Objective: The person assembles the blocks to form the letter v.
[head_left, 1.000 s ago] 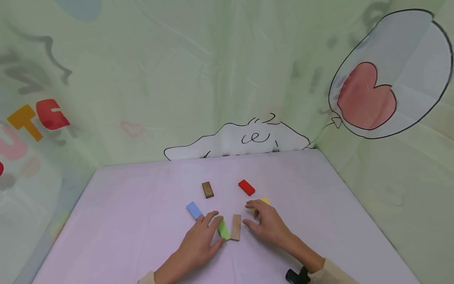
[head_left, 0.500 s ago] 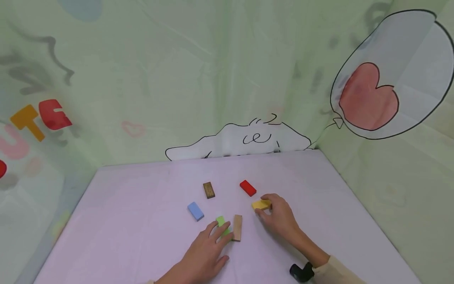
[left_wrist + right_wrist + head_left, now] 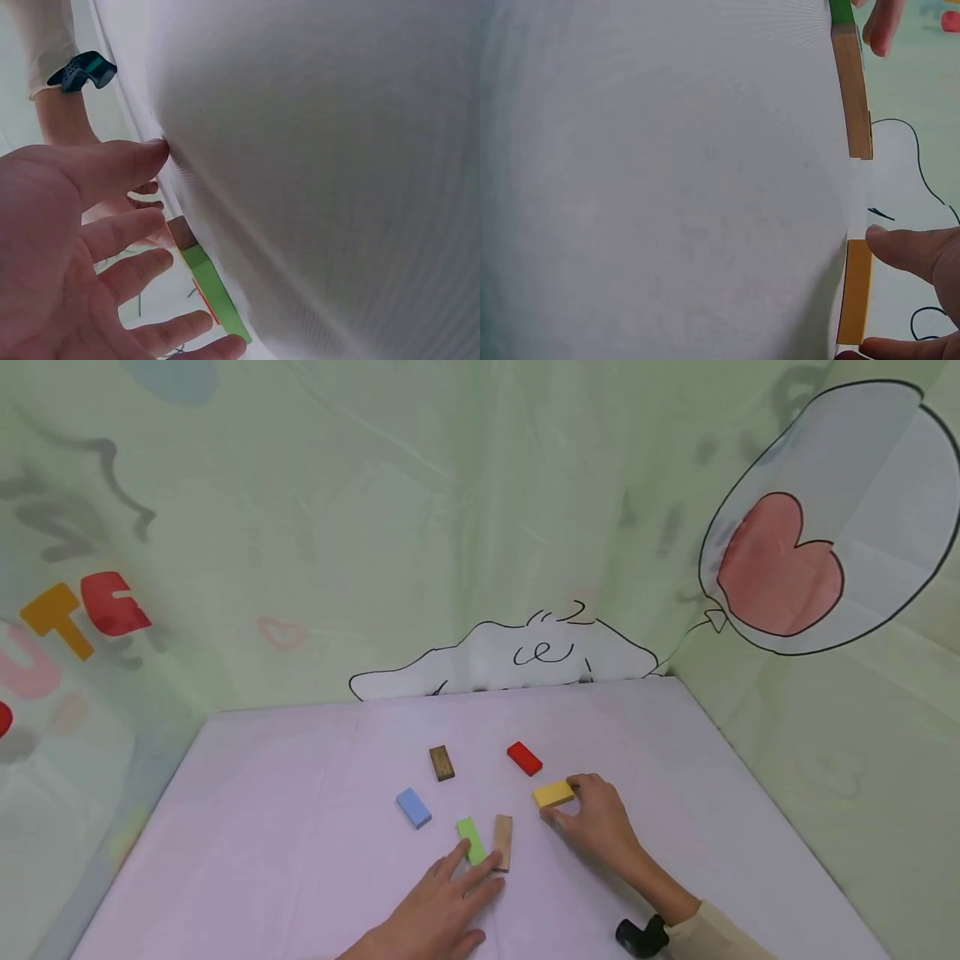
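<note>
My right hand (image 3: pixel 600 818) is at the yellow block (image 3: pixel 552 793), thumb at its near side and a finger at its far right corner. In the right wrist view, thumb and finger sit at opposite ends of the yellow block (image 3: pixel 856 292). My left hand (image 3: pixel 442 902), palm down with fingers spread, reaches to the near ends of the green block (image 3: pixel 470 838) and the plain wooden block (image 3: pixel 503 839). These two lie side by side, their near ends close together. In the left wrist view, spread fingers of my left hand (image 3: pixel 97 262) overlap the green block (image 3: pixel 215 292).
Behind lie a red block (image 3: pixel 524 758) and a dark brown block (image 3: pixel 442 762), with a blue block (image 3: pixel 414 807) to the left. All rest on a pale cloth-covered table (image 3: pixel 285 827). A printed fabric wall (image 3: pixel 315 527) rises at the back and sides.
My right hand has moved right and come round the yellow block, which shows fully now. My left hand has drawn back toward me, off the green block's far end.
</note>
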A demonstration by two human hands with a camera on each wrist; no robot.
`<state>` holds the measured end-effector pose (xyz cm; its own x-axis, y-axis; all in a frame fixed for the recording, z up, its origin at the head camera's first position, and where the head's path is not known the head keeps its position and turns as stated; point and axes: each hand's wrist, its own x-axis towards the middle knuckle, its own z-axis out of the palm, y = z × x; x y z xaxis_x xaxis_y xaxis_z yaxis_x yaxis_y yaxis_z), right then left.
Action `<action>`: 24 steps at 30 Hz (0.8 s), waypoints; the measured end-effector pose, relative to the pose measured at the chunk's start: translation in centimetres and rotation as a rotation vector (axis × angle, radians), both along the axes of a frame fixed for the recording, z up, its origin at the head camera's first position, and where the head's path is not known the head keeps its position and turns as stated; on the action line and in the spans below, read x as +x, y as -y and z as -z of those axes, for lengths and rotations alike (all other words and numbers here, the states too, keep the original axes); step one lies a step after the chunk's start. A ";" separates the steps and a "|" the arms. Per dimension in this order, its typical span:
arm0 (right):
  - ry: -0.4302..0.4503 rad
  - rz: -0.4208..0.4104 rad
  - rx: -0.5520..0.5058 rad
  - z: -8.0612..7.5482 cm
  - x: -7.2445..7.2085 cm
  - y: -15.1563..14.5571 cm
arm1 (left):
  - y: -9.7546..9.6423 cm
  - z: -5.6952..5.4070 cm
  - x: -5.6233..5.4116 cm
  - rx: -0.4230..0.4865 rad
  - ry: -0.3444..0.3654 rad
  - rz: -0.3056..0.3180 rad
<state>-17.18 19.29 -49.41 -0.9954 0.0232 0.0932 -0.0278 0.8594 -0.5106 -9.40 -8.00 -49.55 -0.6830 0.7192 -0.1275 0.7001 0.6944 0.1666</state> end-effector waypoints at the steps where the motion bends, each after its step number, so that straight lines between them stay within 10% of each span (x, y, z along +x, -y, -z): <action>1: 0.002 0.004 -0.001 0.0 0.0 0.0 | 0.0 0.0 0.0 -0.004 -0.003 0.007; 24: 0.056 0.057 -0.031 -0.1 -0.2 0.4 | 0.5 0.2 0.1 -0.033 0.009 0.085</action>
<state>-17.40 18.93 -49.27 -0.9959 0.0824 0.0362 0.0502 0.8423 -0.5367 -9.29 -8.47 -49.80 -0.6181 0.7701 -0.1577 0.7555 0.6374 0.1515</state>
